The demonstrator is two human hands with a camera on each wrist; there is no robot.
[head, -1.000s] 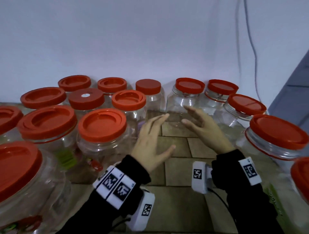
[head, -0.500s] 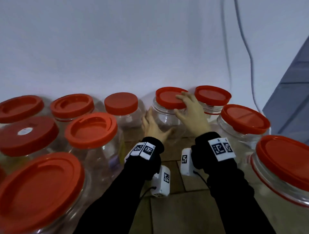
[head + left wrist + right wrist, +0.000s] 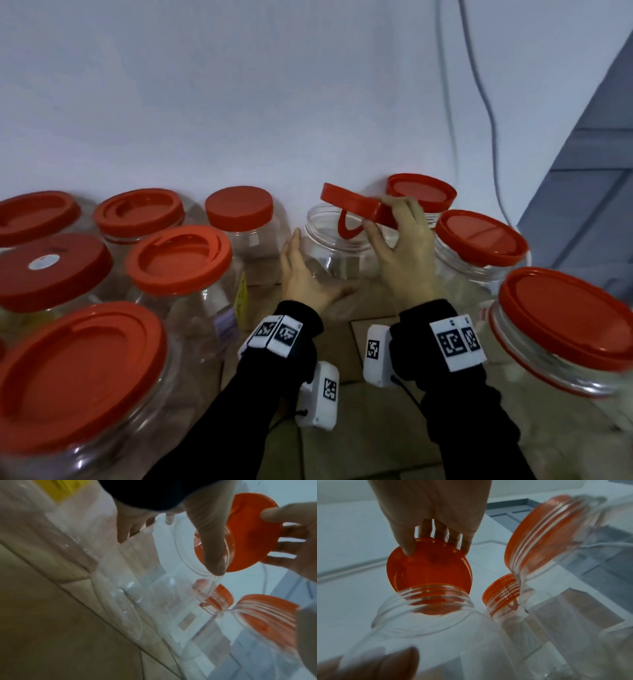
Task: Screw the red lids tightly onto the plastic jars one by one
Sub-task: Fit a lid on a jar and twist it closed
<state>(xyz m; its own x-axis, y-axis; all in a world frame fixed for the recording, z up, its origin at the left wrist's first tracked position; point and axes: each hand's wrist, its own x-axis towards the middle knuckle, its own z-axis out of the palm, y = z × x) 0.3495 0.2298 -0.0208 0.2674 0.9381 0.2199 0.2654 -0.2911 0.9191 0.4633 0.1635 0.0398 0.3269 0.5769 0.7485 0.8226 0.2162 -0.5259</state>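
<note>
A clear plastic jar stands open-mouthed by the wall. My right hand pinches a red lid by its rim and holds it tilted just above the jar's mouth, with a red loop handle hanging under it. My left hand grips the jar's left side, thumb across its front. In the left wrist view my thumb lies on the jar below the lid. The right wrist view shows the lid from underneath, over the threaded jar mouth.
Several clear jars with red lids crowd both sides: a small one to the left, a big one nearer, others to the right. A white wall stands close behind, with a cable. Brown tiles lie between my arms.
My hands reached back to the jar by the wall. The left hand took hold of its side. The right hand lifted the red lid off the mouth and tilted it.
</note>
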